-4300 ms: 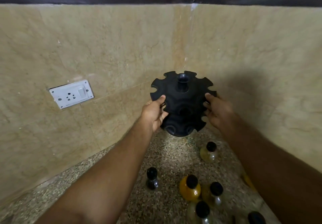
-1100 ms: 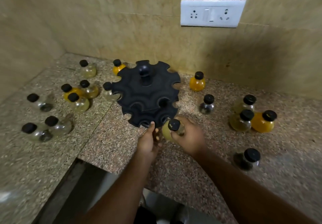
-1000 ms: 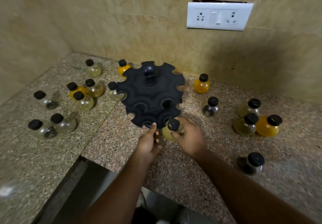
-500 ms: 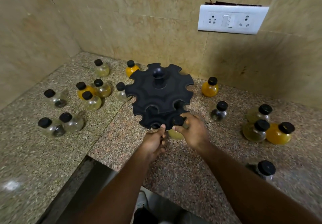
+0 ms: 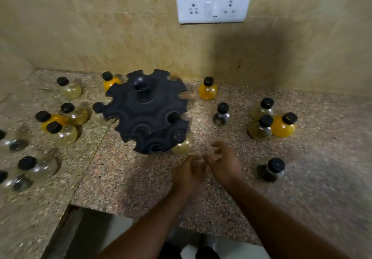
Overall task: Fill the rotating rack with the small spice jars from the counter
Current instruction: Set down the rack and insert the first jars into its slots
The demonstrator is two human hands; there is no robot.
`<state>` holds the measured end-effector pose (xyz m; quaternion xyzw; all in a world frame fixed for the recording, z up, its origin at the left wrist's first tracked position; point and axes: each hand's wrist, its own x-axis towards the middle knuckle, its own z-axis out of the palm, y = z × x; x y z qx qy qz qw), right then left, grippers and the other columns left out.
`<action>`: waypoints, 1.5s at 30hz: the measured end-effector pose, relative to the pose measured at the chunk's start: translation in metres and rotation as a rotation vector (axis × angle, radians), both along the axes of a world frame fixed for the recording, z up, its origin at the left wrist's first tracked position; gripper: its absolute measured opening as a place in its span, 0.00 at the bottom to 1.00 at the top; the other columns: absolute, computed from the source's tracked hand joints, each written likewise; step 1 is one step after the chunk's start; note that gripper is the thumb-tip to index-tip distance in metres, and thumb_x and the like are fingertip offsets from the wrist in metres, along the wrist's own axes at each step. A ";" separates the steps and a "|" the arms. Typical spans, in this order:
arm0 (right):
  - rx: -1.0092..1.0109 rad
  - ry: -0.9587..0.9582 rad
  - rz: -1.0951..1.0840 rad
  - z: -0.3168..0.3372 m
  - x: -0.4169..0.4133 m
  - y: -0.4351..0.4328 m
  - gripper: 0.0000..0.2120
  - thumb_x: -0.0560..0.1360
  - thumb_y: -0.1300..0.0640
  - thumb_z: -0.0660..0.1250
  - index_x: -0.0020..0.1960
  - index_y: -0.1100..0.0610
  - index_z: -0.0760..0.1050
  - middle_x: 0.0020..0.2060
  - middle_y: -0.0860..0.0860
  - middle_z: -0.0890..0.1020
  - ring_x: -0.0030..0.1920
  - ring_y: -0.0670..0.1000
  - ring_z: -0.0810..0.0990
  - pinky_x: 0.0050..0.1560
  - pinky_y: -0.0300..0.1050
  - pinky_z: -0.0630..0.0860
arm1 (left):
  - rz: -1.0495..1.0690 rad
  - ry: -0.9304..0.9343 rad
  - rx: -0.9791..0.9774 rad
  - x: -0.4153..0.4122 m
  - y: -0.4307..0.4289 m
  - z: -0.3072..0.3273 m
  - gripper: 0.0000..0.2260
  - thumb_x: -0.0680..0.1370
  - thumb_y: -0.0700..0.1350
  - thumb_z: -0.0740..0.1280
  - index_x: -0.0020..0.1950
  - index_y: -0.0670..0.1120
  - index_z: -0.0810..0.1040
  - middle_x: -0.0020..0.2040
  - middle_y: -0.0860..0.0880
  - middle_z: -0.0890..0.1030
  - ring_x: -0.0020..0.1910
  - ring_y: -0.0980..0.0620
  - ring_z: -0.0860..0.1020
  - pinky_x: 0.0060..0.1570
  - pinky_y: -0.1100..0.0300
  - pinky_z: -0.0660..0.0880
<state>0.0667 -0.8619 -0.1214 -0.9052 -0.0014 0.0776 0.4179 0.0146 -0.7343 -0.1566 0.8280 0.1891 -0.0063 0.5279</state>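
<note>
Black plastic, the rack stands on the counter just ahead of both grips. One pale yellow jar sits in its nearest lower notch, cap above the slot, which I judge is what keeps it there. My left grip and right grip are released, close together and holding nothing. A dark jar waits just right of my right grip, probably the easiest next pick.
</note>
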 end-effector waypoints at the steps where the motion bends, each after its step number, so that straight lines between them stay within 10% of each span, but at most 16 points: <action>1: 0.007 0.016 -0.056 -0.001 -0.007 -0.013 0.18 0.75 0.42 0.70 0.63 0.43 0.74 0.51 0.43 0.80 0.48 0.45 0.80 0.46 0.45 0.77 | -0.078 -0.018 0.080 0.005 -0.011 0.000 0.11 0.78 0.54 0.64 0.58 0.53 0.79 0.51 0.56 0.82 0.49 0.58 0.79 0.51 0.57 0.77; 9: 0.021 -0.106 -0.551 0.000 -0.053 -0.077 0.14 0.75 0.49 0.72 0.57 0.48 0.74 0.53 0.45 0.76 0.51 0.46 0.76 0.45 0.38 0.69 | -0.642 0.067 0.566 0.038 -0.074 -0.001 0.39 0.75 0.60 0.69 0.81 0.53 0.54 0.81 0.46 0.54 0.79 0.44 0.54 0.75 0.46 0.60; 16: 0.048 -0.124 -0.634 -0.004 -0.047 -0.120 0.31 0.73 0.44 0.75 0.71 0.49 0.67 0.66 0.50 0.72 0.63 0.48 0.71 0.57 0.44 0.67 | -0.910 0.302 0.804 0.044 -0.106 -0.002 0.54 0.67 0.69 0.72 0.81 0.57 0.42 0.82 0.47 0.35 0.80 0.39 0.35 0.75 0.37 0.52; 22: 0.059 -0.110 -0.506 -0.003 -0.030 -0.131 0.23 0.75 0.47 0.74 0.67 0.46 0.72 0.59 0.46 0.75 0.57 0.46 0.73 0.53 0.42 0.67 | -0.900 0.288 0.794 0.044 -0.104 0.001 0.53 0.66 0.69 0.73 0.81 0.58 0.44 0.82 0.48 0.37 0.80 0.40 0.37 0.74 0.35 0.52; 26: 0.016 -0.109 -0.496 -0.004 -0.023 -0.126 0.23 0.74 0.46 0.74 0.67 0.47 0.74 0.61 0.47 0.76 0.56 0.44 0.70 0.52 0.43 0.67 | -0.683 0.147 0.542 0.052 -0.096 -0.002 0.40 0.72 0.64 0.71 0.79 0.56 0.58 0.81 0.49 0.57 0.80 0.44 0.56 0.73 0.40 0.63; 30: 0.001 -0.139 -0.421 0.001 -0.008 -0.113 0.25 0.73 0.45 0.75 0.68 0.46 0.74 0.62 0.48 0.75 0.58 0.45 0.72 0.55 0.44 0.70 | -0.108 0.120 -0.116 0.071 -0.084 0.020 0.23 0.80 0.52 0.67 0.75 0.52 0.70 0.70 0.50 0.76 0.62 0.51 0.77 0.57 0.53 0.77; 35: -0.021 -0.194 -0.164 0.015 0.020 -0.083 0.26 0.73 0.44 0.75 0.68 0.48 0.74 0.62 0.48 0.73 0.59 0.47 0.73 0.54 0.42 0.70 | 0.347 0.206 -0.691 0.094 -0.051 0.032 0.23 0.77 0.63 0.62 0.68 0.55 0.75 0.61 0.48 0.82 0.58 0.46 0.81 0.58 0.46 0.78; 45: -0.162 -0.250 0.465 0.035 0.086 -0.001 0.22 0.74 0.48 0.73 0.66 0.53 0.75 0.57 0.53 0.77 0.57 0.54 0.75 0.51 0.42 0.65 | 0.858 0.083 -1.204 0.074 -0.017 0.054 0.17 0.81 0.59 0.63 0.54 0.45 0.78 0.39 0.50 0.78 0.31 0.52 0.74 0.25 0.63 0.72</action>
